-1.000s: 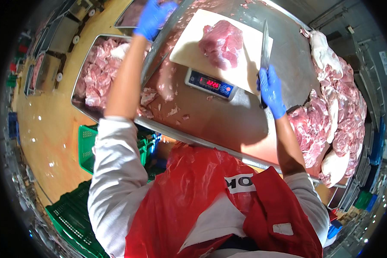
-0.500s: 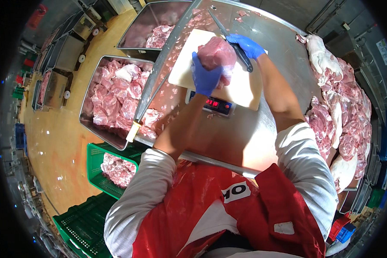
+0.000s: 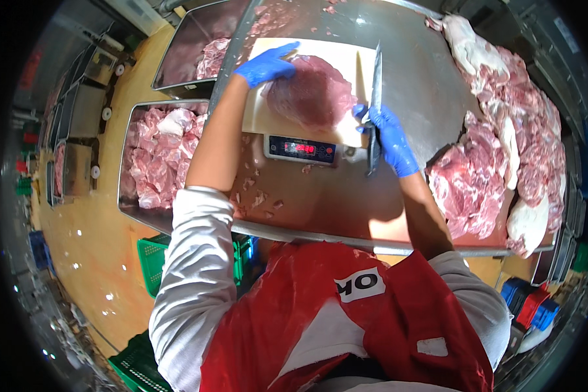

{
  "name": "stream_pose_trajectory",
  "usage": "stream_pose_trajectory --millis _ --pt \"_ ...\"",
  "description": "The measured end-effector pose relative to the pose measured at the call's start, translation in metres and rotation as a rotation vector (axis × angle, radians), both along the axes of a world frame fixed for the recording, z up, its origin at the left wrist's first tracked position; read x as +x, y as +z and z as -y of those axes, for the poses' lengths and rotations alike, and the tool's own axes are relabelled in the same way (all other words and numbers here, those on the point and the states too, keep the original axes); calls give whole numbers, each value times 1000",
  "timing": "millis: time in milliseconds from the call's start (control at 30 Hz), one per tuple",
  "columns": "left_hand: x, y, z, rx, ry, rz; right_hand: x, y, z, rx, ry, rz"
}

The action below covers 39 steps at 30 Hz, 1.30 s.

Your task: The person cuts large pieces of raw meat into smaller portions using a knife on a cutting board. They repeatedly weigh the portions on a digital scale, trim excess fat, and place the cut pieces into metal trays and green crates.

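A big smooth lump of raw meat (image 3: 312, 95) lies on a white cutting board (image 3: 258, 117), which sits over a small digital scale (image 3: 300, 150) with a lit red display. At the lump's upper left is my left hand (image 3: 266, 65) in a blue glove, fingers stretched out; the fingertips lie along the meat's edge, and I cannot tell if they press on it. My right hand (image 3: 392, 139), also gloved in blue, grips the dark handle of a knife (image 3: 376, 78) at the board's right edge. Its blade points away from me.
Piled cuts of meat (image 3: 467, 183) cover the right side of the steel table (image 3: 346, 209). On the left stand a steel tub (image 3: 127, 206) full of meat pieces and another tub (image 3: 170, 62) behind it. Green crates (image 3: 151, 261) are below, and small scraps (image 3: 258, 199) dot the table.
The meat lump has come down from my left hand onto the board, and that hand has opened and moved left. My right hand has come nearer with the knife, turning it upright in view.
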State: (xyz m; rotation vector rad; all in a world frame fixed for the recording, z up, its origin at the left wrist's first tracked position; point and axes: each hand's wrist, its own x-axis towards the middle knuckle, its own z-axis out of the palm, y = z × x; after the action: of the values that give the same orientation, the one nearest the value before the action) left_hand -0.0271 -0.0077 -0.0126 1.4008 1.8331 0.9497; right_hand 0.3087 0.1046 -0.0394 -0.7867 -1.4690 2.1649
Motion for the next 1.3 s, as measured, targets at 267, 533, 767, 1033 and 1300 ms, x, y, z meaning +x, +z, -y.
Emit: stream_pose_trajectory --millis 267,533,767,1033,1300 --pt "75 33 -12 -209 376 269 -42 -4 -95 4 248 -54" --pt "88 26 -16 -62 -27 61 -31 -12 -55 -86 237 -162" --pt "113 -45 83 231 490 169 -3 1 9 217 410 -180" --pt "143 13 77 191 747 792 -26 6 29 449 455 -195" --pt "112 12 61 147 585 668 -9 -12 18 -344 210 -169"
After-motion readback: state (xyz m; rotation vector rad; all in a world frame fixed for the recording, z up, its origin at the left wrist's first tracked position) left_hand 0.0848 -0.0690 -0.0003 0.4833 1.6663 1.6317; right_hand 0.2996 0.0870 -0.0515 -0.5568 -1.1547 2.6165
